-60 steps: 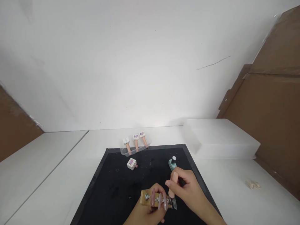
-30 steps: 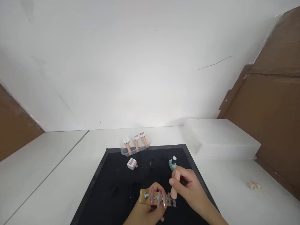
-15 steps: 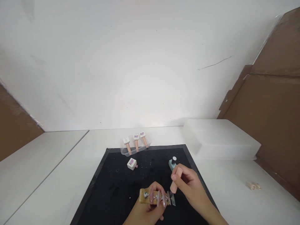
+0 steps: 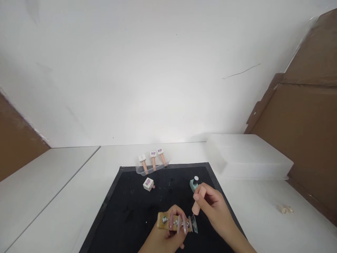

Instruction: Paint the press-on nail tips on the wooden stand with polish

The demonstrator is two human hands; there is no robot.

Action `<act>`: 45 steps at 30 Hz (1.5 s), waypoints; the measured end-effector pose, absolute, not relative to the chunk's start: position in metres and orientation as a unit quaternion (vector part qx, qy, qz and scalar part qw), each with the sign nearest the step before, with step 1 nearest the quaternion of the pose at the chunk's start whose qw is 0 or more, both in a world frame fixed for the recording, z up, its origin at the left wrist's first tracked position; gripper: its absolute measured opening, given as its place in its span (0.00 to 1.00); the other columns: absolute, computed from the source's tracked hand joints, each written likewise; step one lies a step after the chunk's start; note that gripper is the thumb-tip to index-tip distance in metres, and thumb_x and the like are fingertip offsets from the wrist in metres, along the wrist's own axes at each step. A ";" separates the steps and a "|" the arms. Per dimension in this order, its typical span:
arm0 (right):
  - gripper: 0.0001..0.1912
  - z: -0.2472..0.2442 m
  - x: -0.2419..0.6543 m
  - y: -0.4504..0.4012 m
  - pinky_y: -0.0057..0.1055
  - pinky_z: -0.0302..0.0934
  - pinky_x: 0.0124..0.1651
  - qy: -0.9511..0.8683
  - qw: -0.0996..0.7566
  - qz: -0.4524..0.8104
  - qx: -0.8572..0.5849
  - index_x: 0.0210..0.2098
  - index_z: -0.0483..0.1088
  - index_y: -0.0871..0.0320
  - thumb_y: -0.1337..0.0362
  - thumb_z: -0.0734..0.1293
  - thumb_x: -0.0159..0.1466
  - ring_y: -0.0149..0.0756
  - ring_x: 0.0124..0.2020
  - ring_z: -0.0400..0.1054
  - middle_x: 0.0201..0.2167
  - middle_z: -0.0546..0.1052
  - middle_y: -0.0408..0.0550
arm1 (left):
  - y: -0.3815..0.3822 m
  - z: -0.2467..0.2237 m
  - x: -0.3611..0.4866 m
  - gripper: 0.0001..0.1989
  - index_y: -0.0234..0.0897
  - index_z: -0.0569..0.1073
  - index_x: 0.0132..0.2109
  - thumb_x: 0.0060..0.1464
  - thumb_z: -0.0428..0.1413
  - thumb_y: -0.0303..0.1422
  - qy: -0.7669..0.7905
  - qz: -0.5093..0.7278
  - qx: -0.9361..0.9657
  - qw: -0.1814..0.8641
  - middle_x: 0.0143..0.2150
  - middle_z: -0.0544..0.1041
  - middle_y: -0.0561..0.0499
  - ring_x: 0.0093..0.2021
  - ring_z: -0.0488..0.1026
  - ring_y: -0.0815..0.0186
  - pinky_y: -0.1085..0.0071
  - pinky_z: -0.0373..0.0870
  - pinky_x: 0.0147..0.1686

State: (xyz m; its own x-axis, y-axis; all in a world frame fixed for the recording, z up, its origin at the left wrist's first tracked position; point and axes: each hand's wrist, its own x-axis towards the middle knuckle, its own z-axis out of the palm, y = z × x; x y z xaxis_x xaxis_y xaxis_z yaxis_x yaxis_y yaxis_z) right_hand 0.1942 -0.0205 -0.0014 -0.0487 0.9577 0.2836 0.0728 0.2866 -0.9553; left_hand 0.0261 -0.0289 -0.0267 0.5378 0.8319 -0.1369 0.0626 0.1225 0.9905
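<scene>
My left hand (image 4: 171, 240) is wrapped round a wooden block (image 4: 163, 221) with metal studs. Several false nail tips (image 4: 179, 224) stand on it, pinkish and translucent, and the rightmost one (image 4: 195, 224) looks clear. A peach-coloured brush cap (image 4: 199, 201) is pinched between the thumb and fingers of my right hand (image 4: 214, 209), its lower end beside the rightmost tip. Just behind that hand stands a green bottle (image 4: 193, 185) with a black neck. An open white square bottle (image 4: 148, 184) lies on the black mat (image 4: 131, 207).
A clear tray (image 4: 142, 173) at the mat's back edge holds three white bottles with peach caps (image 4: 153, 161). At the right are a white box (image 4: 250, 158) and a small beige object (image 4: 284, 209). Brown cardboard (image 4: 302, 140) borders the right side.
The brush cap in my right hand has shifted slightly, its lower end now a little higher and to the right. My left hand and the block have barely moved.
</scene>
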 end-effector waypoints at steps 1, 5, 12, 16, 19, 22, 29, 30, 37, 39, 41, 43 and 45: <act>0.23 0.000 0.194 -0.021 0.28 0.58 0.26 -0.598 0.533 0.419 -0.428 0.17 0.56 0.54 0.51 0.63 0.63 0.33 0.20 0.61 0.14 0.70 0.41 | -0.029 -0.026 0.026 0.18 0.38 0.65 0.34 0.49 0.57 0.48 0.379 0.300 0.592 0.645 0.26 0.63 0.58 0.23 0.58 0.74 0.73 0.69 0.25; 0.22 0.006 0.192 -0.022 0.28 0.57 0.24 -0.614 0.490 0.445 -0.431 0.17 0.55 0.54 0.54 0.65 0.62 0.32 0.18 0.60 0.12 0.69 0.40 | -0.028 -0.026 0.027 0.16 0.38 0.64 0.34 0.49 0.58 0.45 0.371 0.301 0.591 0.650 0.26 0.63 0.58 0.24 0.58 0.74 0.72 0.70 0.26; 0.19 0.000 0.191 -0.020 0.27 0.53 0.24 -0.632 0.493 0.382 -0.460 0.17 0.58 0.55 0.60 0.65 0.62 0.31 0.19 0.59 0.17 0.69 0.41 | -0.028 -0.034 0.027 0.16 0.37 0.64 0.35 0.50 0.57 0.45 0.377 0.289 0.593 0.650 0.26 0.62 0.58 0.24 0.58 0.74 0.72 0.70 0.26; 0.20 -0.002 0.192 -0.021 0.28 0.55 0.25 -0.614 0.528 0.370 -0.455 0.17 0.57 0.55 0.59 0.63 0.63 0.32 0.20 0.60 0.18 0.69 0.41 | -0.028 -0.038 0.025 0.18 0.37 0.64 0.36 0.50 0.56 0.48 0.370 0.291 0.591 0.656 0.26 0.63 0.58 0.23 0.57 0.74 0.72 0.69 0.25; 0.20 0.002 0.192 -0.023 0.28 0.55 0.25 -0.612 0.532 0.387 -0.440 0.17 0.56 0.54 0.59 0.62 0.64 0.32 0.20 0.60 0.15 0.69 0.41 | -0.028 -0.039 0.025 0.19 0.37 0.64 0.36 0.51 0.55 0.49 0.372 0.290 0.591 0.654 0.26 0.63 0.58 0.23 0.59 0.74 0.72 0.69 0.25; 0.20 0.004 0.191 -0.023 0.27 0.55 0.24 -0.630 0.497 0.403 -0.441 0.17 0.54 0.54 0.61 0.63 0.63 0.31 0.17 0.59 0.12 0.68 0.39 | -0.027 -0.039 0.026 0.19 0.37 0.64 0.36 0.51 0.55 0.49 0.362 0.293 0.592 0.658 0.27 0.63 0.57 0.24 0.58 0.74 0.72 0.69 0.25; 0.19 -0.004 0.188 -0.020 0.26 0.52 0.23 -0.635 0.490 0.364 -0.474 0.16 0.56 0.55 0.64 0.64 0.61 0.29 0.18 0.58 0.15 0.67 0.40 | -0.028 -0.034 0.028 0.16 0.38 0.64 0.35 0.51 0.56 0.46 0.361 0.286 0.594 0.659 0.26 0.62 0.58 0.24 0.59 0.74 0.73 0.69 0.26; 0.19 -0.004 0.188 -0.019 0.26 0.53 0.24 -0.629 0.500 0.358 -0.476 0.17 0.56 0.55 0.63 0.64 0.61 0.30 0.19 0.58 0.16 0.68 0.40 | -0.028 -0.034 0.027 0.16 0.38 0.64 0.35 0.51 0.56 0.46 0.364 0.286 0.596 0.657 0.26 0.63 0.58 0.24 0.59 0.74 0.73 0.69 0.26; 0.20 0.001 0.189 -0.021 0.27 0.55 0.24 -0.622 0.525 0.369 -0.448 0.17 0.54 0.54 0.62 0.63 0.63 0.31 0.18 0.59 0.13 0.68 0.40 | -0.028 -0.034 0.025 0.16 0.37 0.65 0.36 0.51 0.55 0.46 0.374 0.280 0.593 0.656 0.27 0.65 0.56 0.24 0.59 0.73 0.71 0.70 0.26; 0.20 0.000 0.189 -0.022 0.27 0.53 0.23 -0.636 0.500 0.380 -0.448 0.17 0.53 0.54 0.64 0.64 0.62 0.31 0.17 0.58 0.11 0.67 0.39 | -0.027 -0.034 0.026 0.15 0.37 0.65 0.36 0.52 0.55 0.45 0.371 0.281 0.595 0.656 0.27 0.64 0.57 0.24 0.59 0.72 0.71 0.70 0.26; 0.20 -0.001 0.188 -0.022 0.26 0.52 0.22 -0.642 0.481 0.385 -0.457 0.17 0.52 0.54 0.65 0.64 0.61 0.30 0.16 0.56 0.11 0.66 0.39 | -0.027 -0.032 0.028 0.14 0.37 0.65 0.36 0.52 0.56 0.43 0.368 0.279 0.597 0.656 0.27 0.63 0.57 0.25 0.59 0.72 0.72 0.70 0.26; 0.19 -0.004 0.188 -0.021 0.26 0.51 0.22 -0.644 0.474 0.380 -0.466 0.17 0.52 0.54 0.65 0.64 0.61 0.29 0.17 0.56 0.12 0.65 0.38 | -0.028 -0.031 0.028 0.13 0.37 0.66 0.36 0.52 0.56 0.41 0.368 0.275 0.598 0.657 0.27 0.64 0.56 0.25 0.59 0.72 0.72 0.70 0.27; 0.19 -0.006 0.188 -0.020 0.26 0.51 0.22 -0.642 0.478 0.371 -0.471 0.17 0.53 0.54 0.65 0.64 0.61 0.29 0.17 0.56 0.14 0.65 0.39 | -0.029 -0.030 0.029 0.11 0.37 0.65 0.36 0.52 0.56 0.40 0.371 0.271 0.598 0.657 0.28 0.64 0.56 0.25 0.59 0.73 0.72 0.70 0.27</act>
